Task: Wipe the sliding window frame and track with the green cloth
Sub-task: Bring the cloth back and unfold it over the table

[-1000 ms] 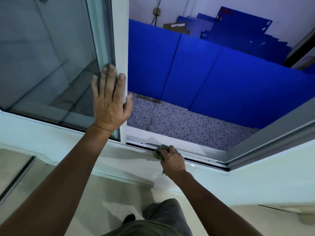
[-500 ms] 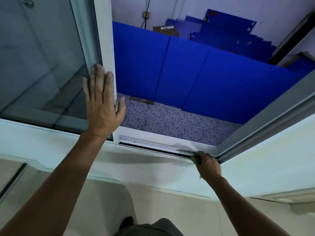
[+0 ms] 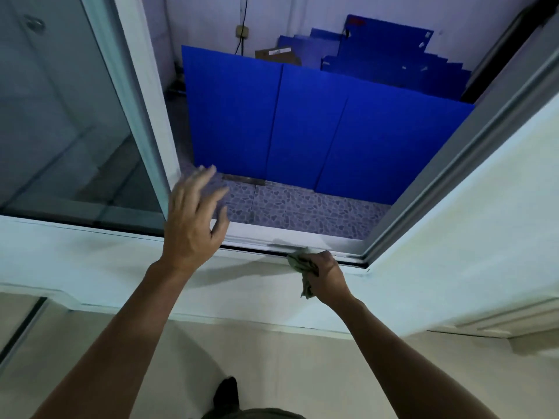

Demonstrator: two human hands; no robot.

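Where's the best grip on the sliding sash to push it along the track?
Probably the white upright edge of the sliding sash, low down, from the open right side. That stile stands exposed beside the opening; the left hand hovers there, while the right hand holds the green cloth.

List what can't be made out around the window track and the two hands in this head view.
- Left hand: fingers motion-blurred; contact with sash frame unclear.
- Track: a stretch hidden behind the left hand.
- Green cloth: mostly hidden inside right hand.
- Track dirt: too small.
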